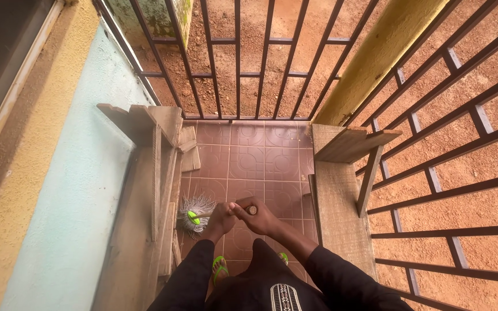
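Observation:
I look straight down at a broom [197, 215] with pale splayed bristles, a green collar and a wooden handle. Its bristles rest on the brown patterned floor tiles [260, 161] beside the left wooden bench. My left hand [221, 220] is wrapped around the handle low down, near the green collar. Over the top end of the handle my right hand [259, 215] is closed, the handle's tip showing between the fingers. Both arms wear dark sleeves. My feet in green sandals [220, 267] stand just below the hands.
A wooden bench [157, 173] stands along the left wall and another bench [341, 196] along the right. Brown metal railings [237, 75] close the front and right sides, with red earth beyond. A pale blue and yellow wall [70, 190] runs on the left.

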